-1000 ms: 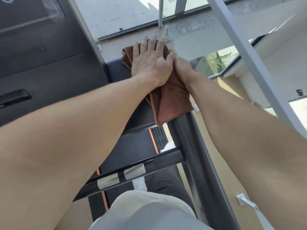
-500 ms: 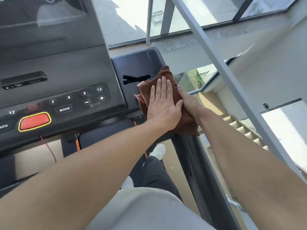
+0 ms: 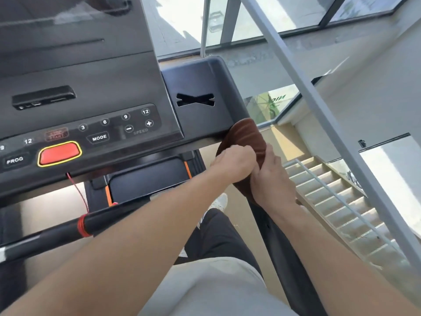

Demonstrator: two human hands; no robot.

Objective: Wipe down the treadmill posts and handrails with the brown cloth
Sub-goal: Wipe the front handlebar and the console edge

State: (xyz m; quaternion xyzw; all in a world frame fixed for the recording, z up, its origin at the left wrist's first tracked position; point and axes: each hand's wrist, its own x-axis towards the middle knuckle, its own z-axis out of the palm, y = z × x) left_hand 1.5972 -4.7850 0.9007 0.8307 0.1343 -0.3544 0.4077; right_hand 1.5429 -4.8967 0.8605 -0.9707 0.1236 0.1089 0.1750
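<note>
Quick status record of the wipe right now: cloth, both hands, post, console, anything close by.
cloth: brown cloth wrapped round the top of the right post, just under the console's corner
left hand: left hand grips the cloth, fingers curled
right hand: right hand grips the cloth from the outer side
post: right post bare below the hands
console: console uncovered
nearby: red cord hangs under the red button

On the black plastic treadmill console at the left of the frame, round keys read 3, 6, 9 and 12. Other keys read MODE, PROG, plus and minus above SPEED, and another 12 at the far left.
</note>
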